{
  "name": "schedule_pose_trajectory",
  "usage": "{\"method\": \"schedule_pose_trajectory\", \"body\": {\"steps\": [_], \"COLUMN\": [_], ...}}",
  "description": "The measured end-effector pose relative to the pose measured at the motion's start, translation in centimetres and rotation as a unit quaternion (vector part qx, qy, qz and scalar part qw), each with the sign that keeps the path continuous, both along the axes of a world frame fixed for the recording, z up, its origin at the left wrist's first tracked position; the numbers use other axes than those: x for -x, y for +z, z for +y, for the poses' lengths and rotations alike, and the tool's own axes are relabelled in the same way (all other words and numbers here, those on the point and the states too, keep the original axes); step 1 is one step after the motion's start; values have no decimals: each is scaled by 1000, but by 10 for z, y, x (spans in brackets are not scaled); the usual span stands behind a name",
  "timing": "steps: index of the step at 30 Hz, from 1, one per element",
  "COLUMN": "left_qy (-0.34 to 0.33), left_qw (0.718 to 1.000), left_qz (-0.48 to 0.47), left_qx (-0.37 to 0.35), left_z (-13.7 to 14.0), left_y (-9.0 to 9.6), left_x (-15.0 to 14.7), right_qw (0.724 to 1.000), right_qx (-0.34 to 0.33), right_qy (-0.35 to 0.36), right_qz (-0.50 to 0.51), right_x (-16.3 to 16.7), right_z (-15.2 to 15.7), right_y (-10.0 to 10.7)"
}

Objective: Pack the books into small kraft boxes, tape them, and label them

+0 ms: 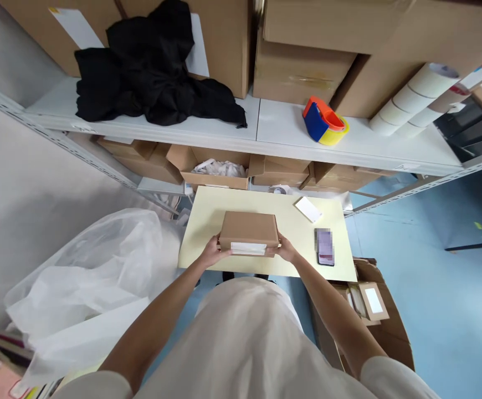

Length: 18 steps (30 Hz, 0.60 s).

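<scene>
A closed brown cardboard box [249,226] with a white label on its near side is held level between both my hands, above or on the pale yellow table [199,216]; I cannot tell whether its base touches. My left hand [213,252] grips the box's left end, fingers wrapped at the near corner. At the opposite end, my right hand [285,247] grips it the same way. To the right on the tabletop lie a phone [324,247] with a lit, blurred screen and a small white rectangular item [308,209].
Behind the table stands a grey shelf [224,130] with a black cloth [149,72], tape rings [324,121], label rolls [415,100] and cartons. A clear plastic bag [100,277] lies at left. A large open carton [390,310] holding small boxes stands at lower right.
</scene>
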<state>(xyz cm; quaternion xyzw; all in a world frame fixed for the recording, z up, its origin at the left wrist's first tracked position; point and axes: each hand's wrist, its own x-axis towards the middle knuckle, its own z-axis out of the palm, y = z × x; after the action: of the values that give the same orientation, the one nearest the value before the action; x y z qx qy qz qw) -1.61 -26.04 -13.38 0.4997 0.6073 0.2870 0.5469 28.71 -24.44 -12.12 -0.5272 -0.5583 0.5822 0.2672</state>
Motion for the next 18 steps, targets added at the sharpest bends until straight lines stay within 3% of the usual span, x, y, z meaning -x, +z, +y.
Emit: {"method": "schedule_pose_trajectory", "body": {"steps": [4,9,14,18], "left_qy": [-7,28,39,42], "left_qw": [998,996,994,991], "left_qz": [31,80,105,129], "left_qx": [-48,-30,-12,-13], "left_z": [12,21,22,23], "left_y": [15,21,16,14], "left_x": [-2,-17,-21,-25], "right_qw": [997,970,984,981], "right_qx": [28,85,41,-4], "right_qy": [-70,-162,-118,-99], "right_qz": [-35,-161,-128,-168], "right_x": [-10,-6,-2,0], "right_z": [3,5,7,9], "right_y": [21,22,13,6]}}
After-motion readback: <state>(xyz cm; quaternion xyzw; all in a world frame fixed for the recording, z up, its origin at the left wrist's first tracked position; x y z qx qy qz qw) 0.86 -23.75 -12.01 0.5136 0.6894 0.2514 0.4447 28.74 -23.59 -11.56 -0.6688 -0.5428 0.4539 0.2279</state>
